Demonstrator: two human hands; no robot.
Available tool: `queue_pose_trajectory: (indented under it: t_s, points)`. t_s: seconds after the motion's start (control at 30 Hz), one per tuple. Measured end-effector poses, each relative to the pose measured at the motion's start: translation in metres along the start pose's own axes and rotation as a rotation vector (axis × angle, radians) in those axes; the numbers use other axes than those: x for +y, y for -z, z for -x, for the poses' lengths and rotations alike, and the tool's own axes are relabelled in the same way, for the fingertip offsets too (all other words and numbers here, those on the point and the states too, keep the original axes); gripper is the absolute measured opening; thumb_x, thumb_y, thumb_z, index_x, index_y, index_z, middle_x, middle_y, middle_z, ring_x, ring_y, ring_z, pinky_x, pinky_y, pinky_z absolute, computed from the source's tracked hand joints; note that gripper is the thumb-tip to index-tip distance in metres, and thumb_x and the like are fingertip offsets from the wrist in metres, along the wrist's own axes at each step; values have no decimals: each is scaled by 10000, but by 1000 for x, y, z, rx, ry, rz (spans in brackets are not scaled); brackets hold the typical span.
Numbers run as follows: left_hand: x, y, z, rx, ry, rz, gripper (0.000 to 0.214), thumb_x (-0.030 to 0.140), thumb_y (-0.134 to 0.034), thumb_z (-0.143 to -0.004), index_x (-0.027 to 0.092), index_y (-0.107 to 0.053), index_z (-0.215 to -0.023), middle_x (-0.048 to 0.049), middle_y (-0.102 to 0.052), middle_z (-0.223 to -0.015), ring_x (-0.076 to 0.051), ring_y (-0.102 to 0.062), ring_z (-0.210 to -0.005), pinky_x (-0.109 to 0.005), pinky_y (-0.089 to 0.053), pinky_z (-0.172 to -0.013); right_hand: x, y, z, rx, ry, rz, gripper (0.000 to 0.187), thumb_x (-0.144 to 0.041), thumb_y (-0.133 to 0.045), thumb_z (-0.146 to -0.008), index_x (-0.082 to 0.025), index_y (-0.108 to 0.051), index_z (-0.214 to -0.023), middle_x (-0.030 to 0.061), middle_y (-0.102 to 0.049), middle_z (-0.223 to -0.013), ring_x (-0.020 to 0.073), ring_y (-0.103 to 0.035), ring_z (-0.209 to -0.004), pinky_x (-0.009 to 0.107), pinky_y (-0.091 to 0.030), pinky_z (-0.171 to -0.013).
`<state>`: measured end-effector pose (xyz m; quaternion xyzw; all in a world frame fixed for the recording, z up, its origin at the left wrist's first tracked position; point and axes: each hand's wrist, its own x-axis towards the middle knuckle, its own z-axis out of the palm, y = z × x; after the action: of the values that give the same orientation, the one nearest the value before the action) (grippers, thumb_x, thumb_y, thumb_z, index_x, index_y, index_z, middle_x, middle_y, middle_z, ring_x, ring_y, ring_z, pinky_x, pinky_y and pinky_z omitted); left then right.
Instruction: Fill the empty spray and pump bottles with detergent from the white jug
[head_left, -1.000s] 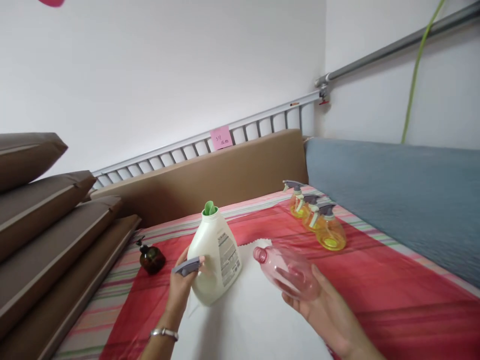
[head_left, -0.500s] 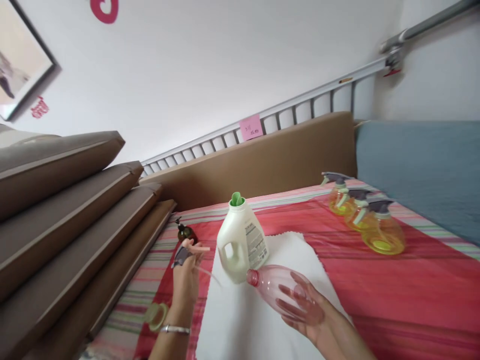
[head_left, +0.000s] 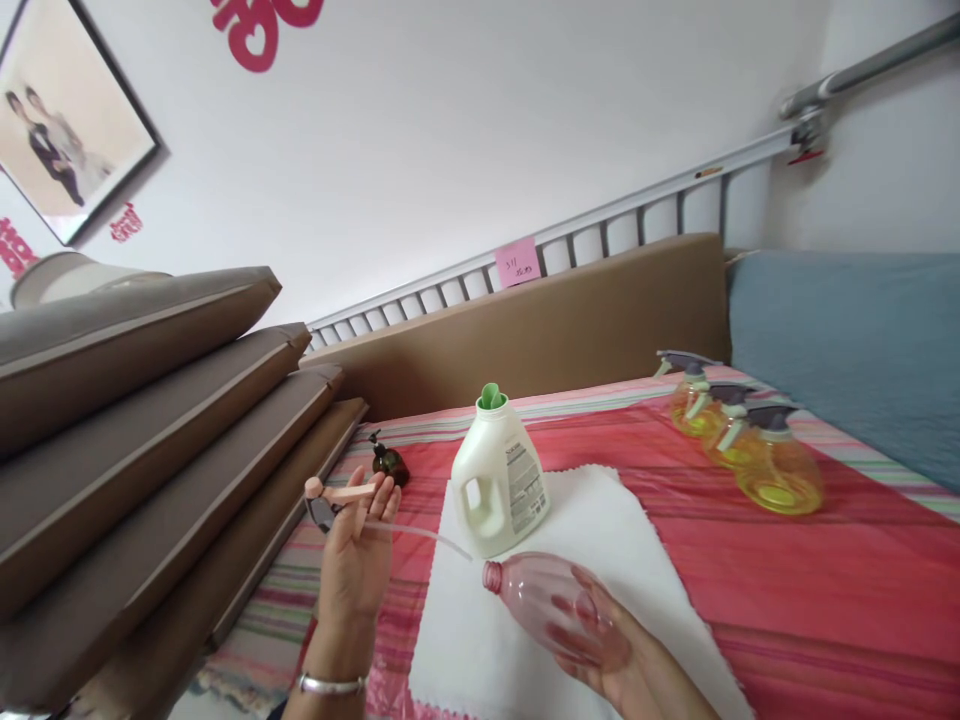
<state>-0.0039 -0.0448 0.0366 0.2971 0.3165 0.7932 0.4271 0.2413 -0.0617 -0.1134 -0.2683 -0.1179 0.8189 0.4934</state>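
Observation:
My left hand (head_left: 355, 570) is turned palm up. Across it lies a trigger sprayer head (head_left: 321, 508) with a pale pink trigger, held at the thumb and palm with the fingers partly spread. Its clear dip tube (head_left: 420, 531) reaches right, its tip close to the mouth of a pink transparent bottle (head_left: 547, 600). My right hand (head_left: 619, 650) wraps the bottle's base from behind and below, and the uncapped neck points left. Behind the bottle, a white detergent jug (head_left: 499, 480) with a green spout stands upright on a white cloth (head_left: 480, 640).
Several yellow-tinted spray bottles (head_left: 780, 475) stand at the right on the red cover (head_left: 750, 590). A dark brown pump bottle (head_left: 390, 464) is beyond my left hand. Stacked grey-brown cushions (head_left: 187, 400) rise on the left. A padded board (head_left: 540, 320) runs along the back.
My left hand has moved left and turned its palm up, and the dip tube now stretches toward the bottle neck. The view has shifted left, showing more of the framed picture.

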Motion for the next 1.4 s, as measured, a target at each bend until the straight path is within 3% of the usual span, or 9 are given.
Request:
queue_pose_trajectory:
  t_s: [0.17,0.37,0.6,0.73,0.87,1.03,1.4]
  points:
    - [-2,-7,9,-35,-24,-35,265,312,-627,-730,229,-625,-982,-40,-682,-949,-200,-631,-928,-420,-410,-954,2,-5,5,-42,-24,-57,612,-426,-575,-804,-277,-301,-1331,70,-659,-1058,262,-620,-936,347,-466,-745]
    - [-12,-12,16,-42,5,-42,332,300,-646,-694,211,-614,-1013,-61,-685,-928,-230,-639,-900,-456,-412,-928,0,-10,7,-3,-20,-77,638,-421,-608,-780,-286,-306,-1326,44,-689,-949,242,-659,-798,346,-488,-700]
    - [-57,-27,46,-129,177,29,379,296,-691,-674,307,-576,-1035,-20,-641,-1050,-221,-623,-909,-438,-427,-872,3,-21,12,-5,-9,-106,781,-476,-704,-670,-365,-298,-1328,45,-676,-991,266,-644,-871,370,-486,-731]
    - [-75,-28,55,-172,305,-31,304,334,-657,-724,235,-609,-1007,-68,-654,-976,-231,-610,-919,-377,-442,-793,5,-22,10,8,-14,-105,731,-518,-676,-678,-357,-342,-1308,63,-669,-984,281,-648,-849,382,-486,-703]
    - [-79,-26,59,-190,330,-58,265,309,-643,-734,204,-628,-977,-84,-662,-952,-236,-600,-921,-363,-439,-778,6,-21,7,19,2,-96,725,-504,-685,-671,-349,-358,-1300,69,-663,-999,281,-649,-841,394,-484,-707]
    - [-82,-27,61,-190,350,-74,374,356,-681,-687,181,-613,-1010,-112,-681,-916,-239,-607,-883,-358,-429,-768,9,-22,7,55,26,-104,756,-518,-709,-631,-363,-374,-1291,68,-656,-1033,283,-642,-861,412,-483,-730]
    - [-85,-29,61,-170,357,-92,317,382,-674,-674,190,-626,-921,-92,-701,-871,-246,-630,-888,-373,-444,-790,23,-24,5,82,-8,-98,748,-547,-700,-631,-380,-357,-1274,16,-647,-934,264,-653,-812,375,-498,-688]
